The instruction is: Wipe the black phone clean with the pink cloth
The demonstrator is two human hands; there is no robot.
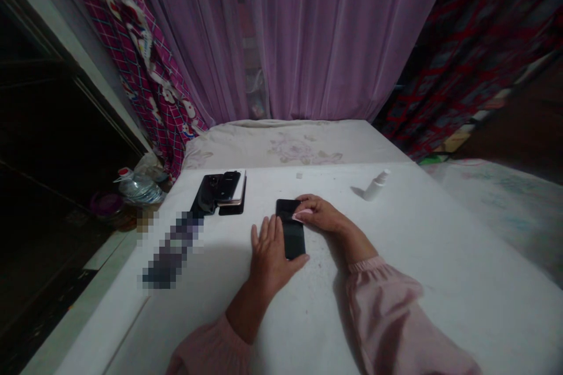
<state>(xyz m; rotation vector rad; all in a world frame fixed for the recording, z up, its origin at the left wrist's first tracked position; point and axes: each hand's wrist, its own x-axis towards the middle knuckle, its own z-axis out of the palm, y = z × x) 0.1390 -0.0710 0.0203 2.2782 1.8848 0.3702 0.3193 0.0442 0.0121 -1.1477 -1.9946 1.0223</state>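
A black smartphone (294, 238) lies on the white-covered surface (334, 316), its dark screen up. My left hand (268, 252) braces it, fingers stretched along its left edge and thumb at its lower end. With closed fingers, my right hand (323, 214) presses a small pink cloth (303, 214) on the upper part of the screen. Part of the cloth is hidden under those fingers. Left of my hands lie several more phones, among them a black phone (230, 186) stacked on top of others and a glossy dark phone (205, 196) beside the stack.
A white spray bottle (375, 186) stands to the right. A tiny pale piece (299, 176) lies farther back. Purple curtains (338, 35) hang behind the surface. Off its left side are a large water bottle (139, 186) and a purple-lidded container (108, 204). A blurred-out patch (173, 252) covers something at the left.
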